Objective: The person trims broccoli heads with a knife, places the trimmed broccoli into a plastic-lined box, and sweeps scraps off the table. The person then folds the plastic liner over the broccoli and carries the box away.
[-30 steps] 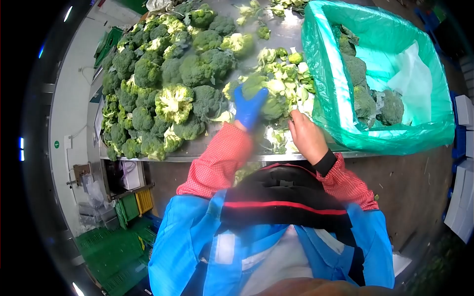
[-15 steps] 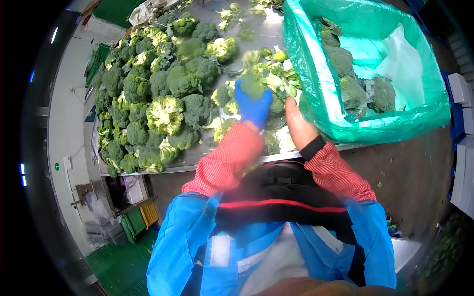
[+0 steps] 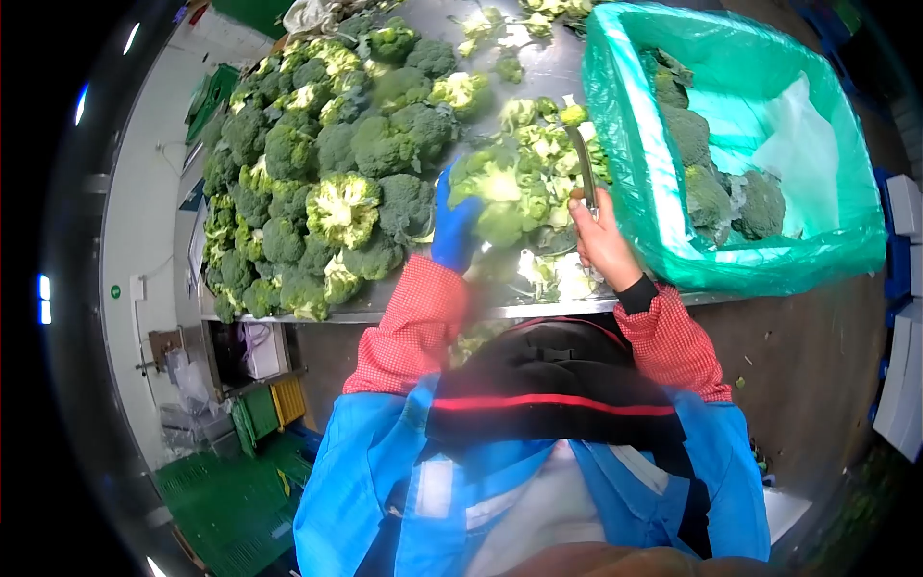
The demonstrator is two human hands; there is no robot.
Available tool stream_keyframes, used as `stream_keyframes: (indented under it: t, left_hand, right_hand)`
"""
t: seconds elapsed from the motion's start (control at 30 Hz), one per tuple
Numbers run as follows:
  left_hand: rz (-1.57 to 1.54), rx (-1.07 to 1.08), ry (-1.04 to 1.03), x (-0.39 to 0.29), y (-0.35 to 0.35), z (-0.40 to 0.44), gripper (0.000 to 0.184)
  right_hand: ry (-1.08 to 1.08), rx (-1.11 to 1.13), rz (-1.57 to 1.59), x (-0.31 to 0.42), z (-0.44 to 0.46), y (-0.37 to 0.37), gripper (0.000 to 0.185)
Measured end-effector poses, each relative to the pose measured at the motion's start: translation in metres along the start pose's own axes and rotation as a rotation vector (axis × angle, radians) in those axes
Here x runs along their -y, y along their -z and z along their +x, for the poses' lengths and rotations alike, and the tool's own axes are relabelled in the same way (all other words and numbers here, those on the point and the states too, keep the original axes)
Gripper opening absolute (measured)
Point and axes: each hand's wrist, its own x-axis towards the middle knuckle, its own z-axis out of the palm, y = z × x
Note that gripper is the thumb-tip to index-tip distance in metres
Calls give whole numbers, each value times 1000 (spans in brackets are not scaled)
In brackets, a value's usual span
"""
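My left hand (image 3: 452,223), in a blue glove, holds a broccoli head (image 3: 495,197) from its left side; the pale cut stem faces up and the edges are blurred. Just to the right, my bare right hand (image 3: 604,238) is closed round the handle of a knife (image 3: 584,162), whose curved blade points up and away from me. Beneath and beyond the blade lie pale stem and leaf trimmings (image 3: 548,149). A large pile of broccoli (image 3: 288,149) covers the table's left part.
A crate lined with green plastic (image 3: 642,216) stands at the right, with several broccoli heads (image 3: 761,205) and a white sheet (image 3: 803,144) inside. The metal table's front edge (image 3: 385,313) runs before me. Green crates (image 3: 226,495) are at the lower left.
My left hand has turned and moved left, and the broccoli's cut stem now shows. My right hand has drawn away from it, with the knife blade now visible. The camera view has shifted.
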Motion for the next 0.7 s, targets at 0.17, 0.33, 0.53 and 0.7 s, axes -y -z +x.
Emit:
stream_keyframes:
  t: [0.17,0.33,0.53,0.7]
  left_hand:
    - [159,83,-58,-3,17,-4,72]
    - [74,-63,-25,-65,46,13,60]
    - [88,-408,-90,-167,144,82,56]
    - [1166,-411,-647,-233,224,119,75]
  right_hand:
    - [328,25,-268,15,8,-31,43]
    - [242,2,-129,10,2,-15,14]
    - [69,79,-238,-36,-16,-10,15]
    - [170,149,-345,-50,-28,-17,18]
